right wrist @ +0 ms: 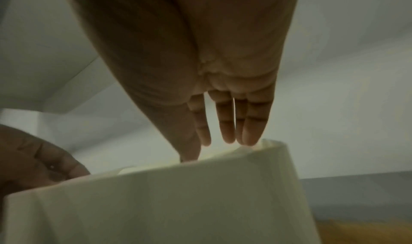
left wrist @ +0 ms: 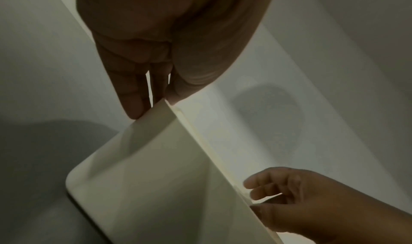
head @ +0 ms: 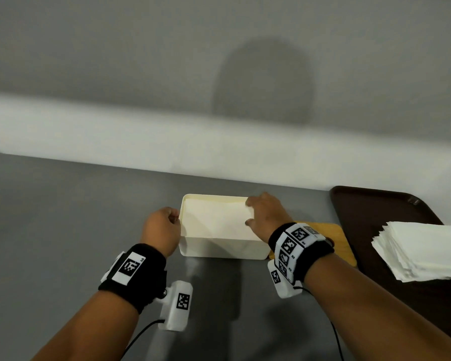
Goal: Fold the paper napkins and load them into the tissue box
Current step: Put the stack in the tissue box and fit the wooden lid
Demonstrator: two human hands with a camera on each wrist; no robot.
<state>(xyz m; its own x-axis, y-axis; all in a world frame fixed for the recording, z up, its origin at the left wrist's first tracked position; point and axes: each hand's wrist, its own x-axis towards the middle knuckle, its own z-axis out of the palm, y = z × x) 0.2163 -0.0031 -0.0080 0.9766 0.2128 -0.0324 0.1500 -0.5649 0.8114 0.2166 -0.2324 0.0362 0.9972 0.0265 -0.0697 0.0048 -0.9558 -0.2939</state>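
A cream tissue box stands open-topped in the middle of the grey table. A white folded napkin lies flat in its opening. My left hand is at the box's left end, thumb and fingers pinching the rim there. My right hand is at the right end. Its fingers are straight and point down, with the tips on the napkin just inside the rim. What lies under the top napkin is hidden.
A dark brown tray sits at the right and carries a stack of unfolded white napkins. A wooden board lies between box and tray, partly under my right wrist. A white wall runs along the table's back edge.
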